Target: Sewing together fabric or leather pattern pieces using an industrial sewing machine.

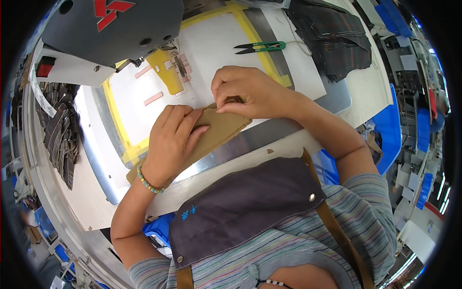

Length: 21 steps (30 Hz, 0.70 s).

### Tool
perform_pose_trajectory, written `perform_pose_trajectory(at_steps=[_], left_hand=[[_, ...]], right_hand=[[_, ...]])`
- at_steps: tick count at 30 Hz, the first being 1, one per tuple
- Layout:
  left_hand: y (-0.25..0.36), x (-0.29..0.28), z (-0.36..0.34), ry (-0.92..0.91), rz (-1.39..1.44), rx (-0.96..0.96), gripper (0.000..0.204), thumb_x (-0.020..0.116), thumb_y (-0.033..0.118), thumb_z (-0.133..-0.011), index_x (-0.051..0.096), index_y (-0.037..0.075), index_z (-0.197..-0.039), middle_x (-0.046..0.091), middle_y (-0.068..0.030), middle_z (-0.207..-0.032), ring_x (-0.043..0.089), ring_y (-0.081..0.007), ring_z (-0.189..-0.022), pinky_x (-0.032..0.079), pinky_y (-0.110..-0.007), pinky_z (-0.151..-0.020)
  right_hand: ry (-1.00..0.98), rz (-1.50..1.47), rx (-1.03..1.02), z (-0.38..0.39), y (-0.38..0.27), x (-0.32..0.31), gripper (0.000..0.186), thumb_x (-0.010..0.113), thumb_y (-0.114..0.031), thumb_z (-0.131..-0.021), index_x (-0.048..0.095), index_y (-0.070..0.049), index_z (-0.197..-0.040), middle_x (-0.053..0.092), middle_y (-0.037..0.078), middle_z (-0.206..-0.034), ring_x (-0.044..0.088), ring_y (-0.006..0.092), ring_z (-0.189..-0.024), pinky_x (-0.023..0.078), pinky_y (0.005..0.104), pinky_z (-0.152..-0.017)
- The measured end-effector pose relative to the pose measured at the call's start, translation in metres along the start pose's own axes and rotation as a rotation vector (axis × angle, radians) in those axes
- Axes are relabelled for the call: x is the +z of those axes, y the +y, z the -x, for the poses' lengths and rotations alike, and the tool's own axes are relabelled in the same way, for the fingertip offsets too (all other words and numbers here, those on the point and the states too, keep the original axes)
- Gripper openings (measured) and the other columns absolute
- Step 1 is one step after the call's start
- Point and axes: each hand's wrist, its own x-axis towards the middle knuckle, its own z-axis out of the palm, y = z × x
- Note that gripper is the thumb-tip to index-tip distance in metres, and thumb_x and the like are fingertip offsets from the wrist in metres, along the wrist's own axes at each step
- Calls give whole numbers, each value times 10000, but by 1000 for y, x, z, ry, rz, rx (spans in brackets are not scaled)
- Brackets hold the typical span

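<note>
A long khaki piece of fabric or card [216, 126] lies slantwise over the near edge of the white work board. My left hand [171, 135] grips its left part, thumb on top and fingers curled. My right hand [240, 91] pinches its upper edge near the right end, where a small dark part shows between the fingers. Beyond my hands a yellow plate [161, 72] with pink pieces lies under the sewing machine head [110, 29]. Green-handled thread snips [269, 46] rest right of them.
Dark plaid fabric stacks [332, 43] lie at the upper right and more striped fabric [60, 125] hangs at the left. Blue bins [390, 137] sit beside the wooden table edge [368, 96]. A person [438, 115] is partly visible at the far right among benches and shelving.
</note>
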Motion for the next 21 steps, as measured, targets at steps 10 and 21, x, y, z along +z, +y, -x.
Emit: perform_pose_trajectory(at_steps=[10,21], left_hand=[[11,-6,6,199,91,51,196,829,0,-883,745,1,-1060,749,-104,-1136,707,-279,-1047,575,-374,-870],[-127,-232,156,855,715,-370,453,524,234,-1160,470,5,-1547,615,-244,-1517,719,-365,-1256,667,-460,-1045]], right_hand=[[-90,-224,70,-10,-17,-12,150,810,-154,-964,788,-44,-1065,722,79,-1147,687,233,-1035,548,361,-894],[-94,541,-66,-7,18,-36,493,672,-392,-1072,679,-45,-1423,596,144,-1552,502,328,-1481,402,507,-1216]])
